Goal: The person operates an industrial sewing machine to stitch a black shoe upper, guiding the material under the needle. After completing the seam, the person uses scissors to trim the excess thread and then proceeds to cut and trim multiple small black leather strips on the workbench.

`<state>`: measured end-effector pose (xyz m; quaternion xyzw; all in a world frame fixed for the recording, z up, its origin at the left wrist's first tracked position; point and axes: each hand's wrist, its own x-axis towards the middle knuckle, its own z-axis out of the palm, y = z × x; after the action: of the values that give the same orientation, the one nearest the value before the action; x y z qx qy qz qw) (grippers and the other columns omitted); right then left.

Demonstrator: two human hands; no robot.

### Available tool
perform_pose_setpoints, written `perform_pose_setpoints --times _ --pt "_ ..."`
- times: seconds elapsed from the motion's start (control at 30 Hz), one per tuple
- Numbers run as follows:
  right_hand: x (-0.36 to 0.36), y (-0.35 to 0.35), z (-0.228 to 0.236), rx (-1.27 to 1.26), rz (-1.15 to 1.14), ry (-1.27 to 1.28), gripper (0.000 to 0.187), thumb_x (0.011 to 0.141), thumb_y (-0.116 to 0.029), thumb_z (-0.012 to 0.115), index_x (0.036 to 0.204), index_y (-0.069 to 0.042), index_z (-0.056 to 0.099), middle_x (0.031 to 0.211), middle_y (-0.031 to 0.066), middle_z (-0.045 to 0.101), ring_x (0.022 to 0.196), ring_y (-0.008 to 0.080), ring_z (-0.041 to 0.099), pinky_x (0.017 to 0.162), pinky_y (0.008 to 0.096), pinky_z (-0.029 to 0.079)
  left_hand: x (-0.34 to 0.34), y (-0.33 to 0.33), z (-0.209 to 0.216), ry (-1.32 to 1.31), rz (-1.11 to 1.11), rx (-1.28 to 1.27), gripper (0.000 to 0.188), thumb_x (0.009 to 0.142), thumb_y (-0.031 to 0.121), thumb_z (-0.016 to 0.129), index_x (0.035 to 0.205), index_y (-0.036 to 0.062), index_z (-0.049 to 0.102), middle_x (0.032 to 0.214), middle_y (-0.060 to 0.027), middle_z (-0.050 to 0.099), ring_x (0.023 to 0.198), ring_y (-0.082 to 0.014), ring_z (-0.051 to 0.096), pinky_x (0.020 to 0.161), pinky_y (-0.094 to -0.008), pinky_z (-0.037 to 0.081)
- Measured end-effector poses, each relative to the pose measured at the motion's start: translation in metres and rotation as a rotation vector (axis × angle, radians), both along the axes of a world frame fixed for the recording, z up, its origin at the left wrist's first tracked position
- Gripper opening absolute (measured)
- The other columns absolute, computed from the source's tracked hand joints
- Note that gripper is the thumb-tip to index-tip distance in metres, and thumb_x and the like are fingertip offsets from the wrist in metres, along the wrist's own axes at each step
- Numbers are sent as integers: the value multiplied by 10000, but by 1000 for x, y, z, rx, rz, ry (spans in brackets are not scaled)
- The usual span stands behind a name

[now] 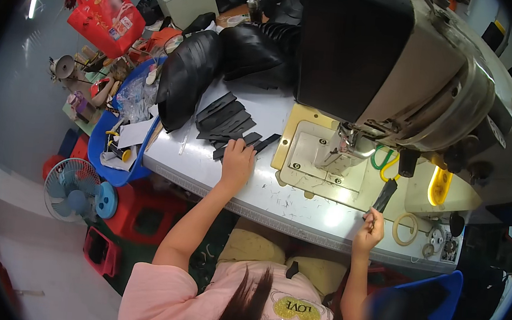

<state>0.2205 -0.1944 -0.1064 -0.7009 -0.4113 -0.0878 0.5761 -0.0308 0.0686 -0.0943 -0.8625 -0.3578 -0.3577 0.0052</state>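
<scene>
My left hand (pixel 239 162) is on the table at the near edge of a fanned pile of black strips (pixel 226 118), its fingers bent down and closed on a black strip (pixel 268 143) that sticks out to the right. The strips look flat and thin, like leather pieces; the fingertips are partly hidden. My right hand (pixel 369 232) is at the table's front edge, right of the sewing machine's needle area (pixel 345 146). Pinched between its thumb and fingers is a small bundle of black strips (pixel 385 197), pointing up and away from me.
The sewing machine head (pixel 393 56) overhangs the right side. Large black leather pieces (pixel 190 75) lie behind the strips. Green-and-yellow-handled scissors (pixel 390 169) and a tan ring (pixel 405 229) lie right. A blue bin (pixel 96 140) and a fan (pixel 72 189) stand left.
</scene>
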Motion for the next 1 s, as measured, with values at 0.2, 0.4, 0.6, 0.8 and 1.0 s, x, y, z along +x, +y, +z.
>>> perform_pose_setpoints --times 0.2,0.4,0.6,0.8,1.0 --pt "-47 37 21 -18 315 98 241 753 104 512 963 38 609 711 90 530 622 165 522 565 250 426 18 -29 39 -256 -22 48 36 773 -11 615 799 -22 593 689 -74 500 630 -229 474 578 -323 398" --pt "-95 79 41 -88 433 380 192 779 56 616 970 36 628 787 56 580 640 82 500 535 214 396 58 -108 36 -708 -215 -890 70 845 45 613 808 -1 575 673 12 528 577 -47 463 505 -221 367" --pt "-99 72 30 -50 250 624 258 771 17 657 1024 24 607 767 44 565 604 71 462 528 226 393 63 -119 10 -925 -308 -1572 33 855 58 608 842 43 581 697 23 545 579 -54 465 530 -193 370" --pt "-90 60 25 -163 194 507 73 785 -9 646 792 30 585 664 39 544 568 80 441 520 240 387 68 -127 0 -997 -362 -1673 58 854 69 608 812 48 574 709 11 557 592 -48 478 528 -188 371" --pt "-74 34 16 -197 94 563 82 798 -26 648 809 29 588 683 45 572 591 83 474 544 245 408 76 -138 9 -770 -388 -1569 58 862 82 601 866 33 569 745 -3 572 652 -75 543 564 -197 444"
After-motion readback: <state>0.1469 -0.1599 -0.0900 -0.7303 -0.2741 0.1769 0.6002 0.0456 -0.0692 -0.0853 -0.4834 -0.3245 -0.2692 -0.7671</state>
